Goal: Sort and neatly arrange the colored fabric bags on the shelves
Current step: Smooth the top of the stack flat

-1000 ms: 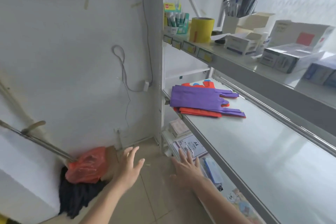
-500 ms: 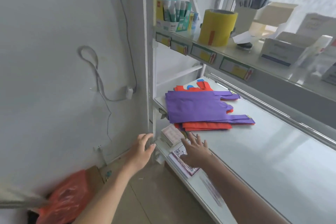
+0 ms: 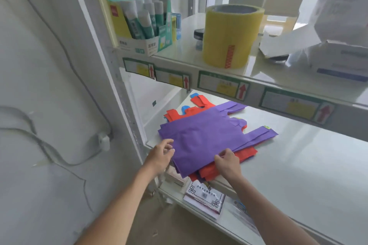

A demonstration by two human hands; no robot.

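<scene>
- Centrally, a purple fabric bag (image 3: 201, 141) lay flat on top of a stack on the middle shelf (image 3: 298, 165), its two handle straps pointing toward the right.
- Beneath it lay red fabric bags (image 3: 245, 154), whose edges showed along the near right side and at the far end of the stack; small blue tabs (image 3: 185, 108) showed at the far end as well.
- The near corner of the stack overhung the front edge of the middle shelf.
- The left hand (image 3: 160, 155) touched the near left edge of the purple fabric bag; its fingers were loosely curled, with thumb and forefinger close at the cloth, though a firm pinch could not be confirmed.
- The right hand (image 3: 228, 162) held the near right edge of the stack, its fingers curled and its thumb on top, pinching the purple fabric bag and apparently the red layers below.
- Both forearms entered from the bottom of the view.
- On the upper shelf (image 3: 179, 53) stood a wide yellow tape roll (image 3: 229, 36), a display box of glue sticks (image 3: 143, 26) at the left end, and white cartons (image 3: 338, 45) at the right.
- Price labels (image 3: 223, 85) with red arrows ran along the front lip of the upper shelf.
- On the lower shelf (image 3: 235, 226), just below the hands, lay a flat packet with a black border pattern (image 3: 205, 199).
- A grey cable (image 3: 49, 145) hung in loops on the wall at the left, leading to a small white plug (image 3: 103, 141).
</scene>
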